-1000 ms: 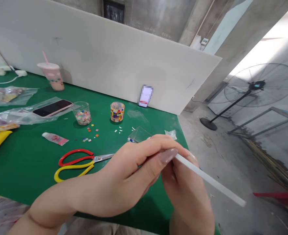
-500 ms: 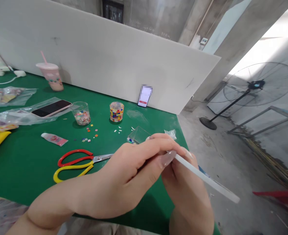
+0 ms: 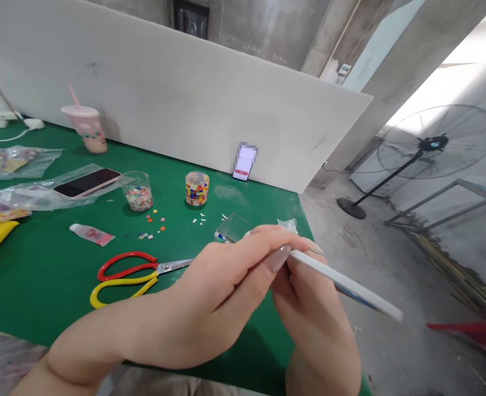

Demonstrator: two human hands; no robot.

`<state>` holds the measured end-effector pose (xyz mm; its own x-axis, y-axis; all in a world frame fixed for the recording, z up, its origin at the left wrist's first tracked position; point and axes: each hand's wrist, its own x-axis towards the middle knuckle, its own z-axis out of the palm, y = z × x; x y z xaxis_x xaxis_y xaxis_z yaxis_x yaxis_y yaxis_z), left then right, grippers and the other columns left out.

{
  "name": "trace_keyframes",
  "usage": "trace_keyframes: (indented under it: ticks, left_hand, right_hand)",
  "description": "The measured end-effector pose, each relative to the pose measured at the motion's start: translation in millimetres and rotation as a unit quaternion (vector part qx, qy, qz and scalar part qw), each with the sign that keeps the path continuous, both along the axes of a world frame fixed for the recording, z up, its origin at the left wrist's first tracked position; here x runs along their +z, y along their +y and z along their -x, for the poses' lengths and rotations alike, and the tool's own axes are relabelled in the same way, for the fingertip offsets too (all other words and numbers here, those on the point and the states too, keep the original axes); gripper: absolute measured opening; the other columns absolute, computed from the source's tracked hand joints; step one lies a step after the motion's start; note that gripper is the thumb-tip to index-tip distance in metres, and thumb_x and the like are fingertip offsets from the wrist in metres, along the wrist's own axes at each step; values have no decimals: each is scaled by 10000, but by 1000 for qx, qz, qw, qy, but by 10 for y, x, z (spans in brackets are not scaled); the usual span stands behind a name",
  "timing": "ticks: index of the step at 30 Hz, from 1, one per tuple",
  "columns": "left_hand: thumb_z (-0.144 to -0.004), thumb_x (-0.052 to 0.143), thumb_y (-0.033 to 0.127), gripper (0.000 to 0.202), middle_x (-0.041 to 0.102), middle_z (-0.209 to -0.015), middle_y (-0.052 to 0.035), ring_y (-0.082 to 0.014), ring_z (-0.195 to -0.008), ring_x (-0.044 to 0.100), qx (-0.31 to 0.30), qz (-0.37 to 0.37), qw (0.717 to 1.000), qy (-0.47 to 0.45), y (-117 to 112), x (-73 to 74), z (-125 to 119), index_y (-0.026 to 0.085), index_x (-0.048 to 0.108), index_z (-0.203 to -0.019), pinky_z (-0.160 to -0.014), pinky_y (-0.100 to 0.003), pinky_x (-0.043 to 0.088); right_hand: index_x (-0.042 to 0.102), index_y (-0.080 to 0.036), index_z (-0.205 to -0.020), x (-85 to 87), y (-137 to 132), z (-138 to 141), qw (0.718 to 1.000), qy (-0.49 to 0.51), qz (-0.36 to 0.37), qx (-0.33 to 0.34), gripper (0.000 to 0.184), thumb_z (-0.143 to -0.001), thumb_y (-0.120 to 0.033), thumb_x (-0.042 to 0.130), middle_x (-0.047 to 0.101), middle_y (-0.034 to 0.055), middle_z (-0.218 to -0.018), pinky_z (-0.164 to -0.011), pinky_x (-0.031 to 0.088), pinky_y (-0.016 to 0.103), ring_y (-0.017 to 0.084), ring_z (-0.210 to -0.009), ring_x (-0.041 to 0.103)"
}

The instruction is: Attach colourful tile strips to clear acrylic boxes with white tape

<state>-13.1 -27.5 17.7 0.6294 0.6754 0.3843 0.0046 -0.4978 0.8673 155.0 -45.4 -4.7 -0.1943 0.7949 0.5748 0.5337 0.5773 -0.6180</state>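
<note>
My left hand [image 3: 222, 302] reaches across the middle, closed, its thumb and fingers pinched at the near end of a thin white flat piece [image 3: 345, 283]. That piece is seen almost edge-on, with a bluish patch on its underside. My right hand [image 3: 315, 313] is closed under the same piece, its fingers largely hidden behind the left hand. Just beyond the hands is a clear plastic box [image 3: 235, 226] with small coloured bits. Scissors [image 3: 160, 269] with one red and one yellow handle lie beside my left wrist, their tips hidden by it.
On the green table [image 3: 53, 291] stand a mosaic-covered jar [image 3: 197, 190], a clear cup [image 3: 138, 195] of small tiles and a pink drink cup [image 3: 86, 129]. A tube [image 3: 92, 234], loose tiles and a phone [image 3: 88, 182] lie leftward. Another phone [image 3: 245, 162] leans on the white board [image 3: 185, 99].
The white piece has tilted slightly, its far end rising and more of the bluish underside showing. The left thumb has shifted a little up along it. Everything on the table stays put.
</note>
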Motion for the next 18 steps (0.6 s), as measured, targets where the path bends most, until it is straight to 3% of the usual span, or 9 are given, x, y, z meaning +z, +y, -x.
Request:
trace_keyframes:
  ticks: [4,10,16,18]
  left_hand:
    - [-1148,420,238,343,813,-1164,-18,-129,-935,788,28,-9,1000,0,-5,-30,-13,232,642,-1409,-882,-216,635]
    - [-1152,404,176,288,824,-1201,39,-86,-1075,783,10,-11,999,-35,21,-43,-50,228,671,-1246,-979,-148,595]
    - [-1124,479,154,317,810,-918,81,-67,-749,771,95,-154,983,29,20,-112,22,253,622,-1388,-724,-119,585]
    - [-1126,473,151,326,829,-993,68,-74,-796,790,109,-194,974,39,12,-146,29,244,598,-1412,-748,-124,587]
  right_hand:
    - [489,-252,-834,-28,-8,-26,999,-33,-26,-20,233,-990,-80,500,612,-64,-734,-568,512,212,104,-616,591]
    - [524,-261,-915,-17,7,-16,994,-51,-88,-34,243,-971,-34,458,688,-74,-804,-615,540,194,94,-656,658]
    - [437,-243,-764,-27,-10,-21,995,-57,-48,-59,248,-932,-64,473,626,-60,-705,-481,433,185,82,-565,581]
    - [431,-240,-751,-36,-18,-25,996,-54,-38,-66,248,-919,-64,480,610,-59,-683,-478,422,187,82,-552,565]
